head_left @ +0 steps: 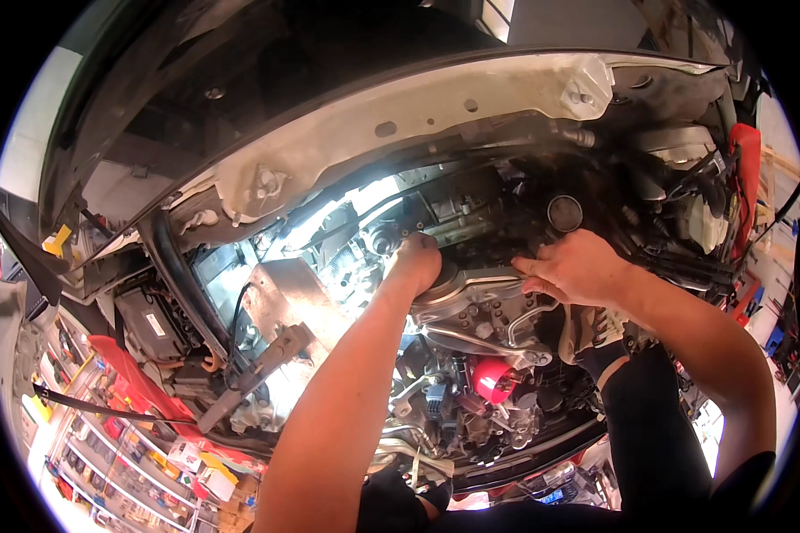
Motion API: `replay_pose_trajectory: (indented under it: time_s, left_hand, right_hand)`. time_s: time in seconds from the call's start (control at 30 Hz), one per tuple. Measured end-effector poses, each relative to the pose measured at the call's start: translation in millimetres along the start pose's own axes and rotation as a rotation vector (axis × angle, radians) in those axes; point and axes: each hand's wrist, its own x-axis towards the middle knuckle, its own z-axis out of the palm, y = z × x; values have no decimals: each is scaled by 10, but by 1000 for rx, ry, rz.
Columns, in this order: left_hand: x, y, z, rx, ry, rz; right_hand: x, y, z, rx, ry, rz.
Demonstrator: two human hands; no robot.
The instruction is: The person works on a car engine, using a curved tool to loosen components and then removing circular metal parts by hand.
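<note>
My left hand [416, 265] reaches into the car's engine bay beside a round pulley-like part [384, 238]. Its fingers are curled closed, and whatever they may hold is hidden beneath them. Right of it, my right hand [582, 266] rests at the edge of the engine [480, 313], fingers partly bent and apart; nothing shows between them. Just beyond that hand is a round part with a pale face [564, 213]. Nearer to me, a shiny red rounded part [492, 380] sits among hoses and metal fittings.
Overhead is the raised hood [320, 98]. What look like my black-trousered leg [653, 417] and pale shoe [585, 330] are in the bay. A metal bracket [256, 377] and black box [151, 322] lie left. Red covers drape the fenders; shelves [107, 462] stand lower left.
</note>
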Motion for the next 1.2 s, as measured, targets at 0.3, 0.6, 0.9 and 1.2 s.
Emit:
replay_pose_trajectory:
  time_s: [0.3, 0.6, 0.9, 1.2]
  left_hand:
    - [21, -107, -4, -56, 19, 108]
    - [-47, 17, 22, -11, 76, 48]
    - [12, -13, 32, 36, 114, 64]
    - [19, 5, -95, 46, -31, 96]
  right_hand:
    - [25, -21, -19, 42, 27, -7]
    - [-5, -33, -43, 37, -34, 85]
    - [-157, -43, 62, -18, 211, 60]
    - [-149, -41, 53, -22, 192, 31]
